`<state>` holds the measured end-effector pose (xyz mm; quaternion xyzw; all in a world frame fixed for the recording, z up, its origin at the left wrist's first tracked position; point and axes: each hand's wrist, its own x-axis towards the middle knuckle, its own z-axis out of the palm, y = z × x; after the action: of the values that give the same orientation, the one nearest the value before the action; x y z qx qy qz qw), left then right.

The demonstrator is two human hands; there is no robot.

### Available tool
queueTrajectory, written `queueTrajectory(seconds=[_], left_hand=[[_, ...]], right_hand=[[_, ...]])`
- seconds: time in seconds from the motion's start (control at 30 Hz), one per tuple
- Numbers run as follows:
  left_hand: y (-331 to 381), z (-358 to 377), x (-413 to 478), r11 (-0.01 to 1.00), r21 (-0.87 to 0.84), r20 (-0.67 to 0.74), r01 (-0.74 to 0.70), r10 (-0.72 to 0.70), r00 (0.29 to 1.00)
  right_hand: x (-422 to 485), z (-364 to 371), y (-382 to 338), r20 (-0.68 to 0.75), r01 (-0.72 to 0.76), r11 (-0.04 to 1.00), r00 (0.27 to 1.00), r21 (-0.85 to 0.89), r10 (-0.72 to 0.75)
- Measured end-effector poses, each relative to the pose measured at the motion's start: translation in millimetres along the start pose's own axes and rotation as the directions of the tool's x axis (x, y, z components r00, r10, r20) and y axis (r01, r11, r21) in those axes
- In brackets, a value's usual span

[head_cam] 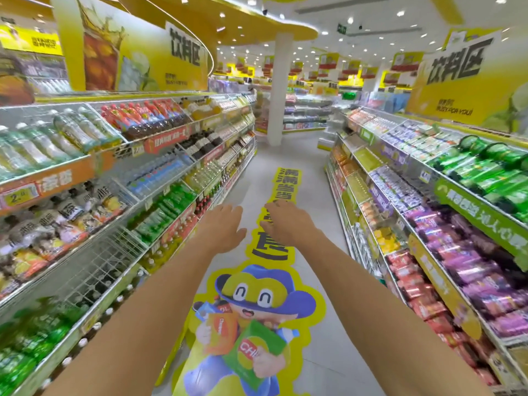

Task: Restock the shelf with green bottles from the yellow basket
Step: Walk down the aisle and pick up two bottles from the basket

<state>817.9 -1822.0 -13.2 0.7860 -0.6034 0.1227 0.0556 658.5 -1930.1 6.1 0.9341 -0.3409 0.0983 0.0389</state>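
Letting fingers (226,210) of L hand (223,229) lie loose & nearly straight, gripping nothing. Doing the same w/ R hand (288,221), fingertips bending down a little, also gripping nothing. Holding both palms down, side by side, near but apart, above the floor sticker (257,304) in mid-aisle. Stretching both bare forearms fwd from the bottom edge. Seeing green bottles (171,201) lying in rows on a mid tier of the L shelf (65,178), w/ bottom-tier green bottles (25,361) nearer, a wire-grid bay (111,252) btwn the two lots. Passing purple packs (471,267) on the R shelf (440,281).
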Motion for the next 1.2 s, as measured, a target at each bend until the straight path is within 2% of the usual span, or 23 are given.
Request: queueTrajectory(seconds=[0.33, 0.43, 0.57, 0.73, 0.83, 0.93, 1.07, 1.13, 1.2], left_hand=[[-111.7, 96.7, 210.3, 0.992, -0.028, 0.071, 0.121, -0.119, 0.990], [-141.6, 102.8, 275.8, 0.994, -0.031, 0.031, 0.108, -0.107, 0.994], [-178.4, 114.4, 333.7, 0.992, -0.063, 0.004, 0.111, -0.111, 0.994], [-246.3, 142.1, 362.7, 0.966, -0.053, -0.019, 0.252, -0.254, 0.967], [-304.0, 172.5, 347.5, 0.923, 0.038, 0.052, 0.382, -0.384, 0.922], [-364.2, 203.3, 310.8, 0.822, 0.090, 0.149, 0.563, -0.570, 0.808], [-411.1, 231.7, 237.7, 0.548, 0.175, 0.248, 0.818, -0.828, 0.502], [-416.3, 233.2, 208.4, 0.414, 0.215, 0.256, 0.884, -0.898, 0.358], [-415.7, 230.7, 190.1, 0.296, 0.230, 0.216, 0.927, -0.945, 0.248]], right_hand=[[227.7, 70.3, 40.2, 0.065, 0.034, 0.999, 0.997, -0.016, -0.033], [300.5, 68.2, 47.0, 0.017, 0.053, 0.999, 0.998, -0.007, -0.052], [389.0, 75.2, 44.9, 0.041, 0.091, 0.996, 0.995, -0.010, -0.091], [494.0, 117.3, 3.4, 0.047, 0.248, 0.968, 0.967, 0.047, -0.250], [545.5, 159.0, -52.2, 0.070, 0.401, 0.910, 0.910, 0.105, -0.409], [586.3, 204.9, -114.2, 0.105, 0.575, 0.807, 0.801, 0.139, -0.589], [618.4, 252.5, -189.7, 0.156, 0.756, 0.622, 0.602, 0.204, -0.783], [623.8, 269.8, -222.0, 0.191, 0.821, 0.521, 0.486, 0.236, -0.853], [623.0, 283.4, -253.1, 0.193, 0.859, 0.429, 0.387, 0.280, -0.901]])
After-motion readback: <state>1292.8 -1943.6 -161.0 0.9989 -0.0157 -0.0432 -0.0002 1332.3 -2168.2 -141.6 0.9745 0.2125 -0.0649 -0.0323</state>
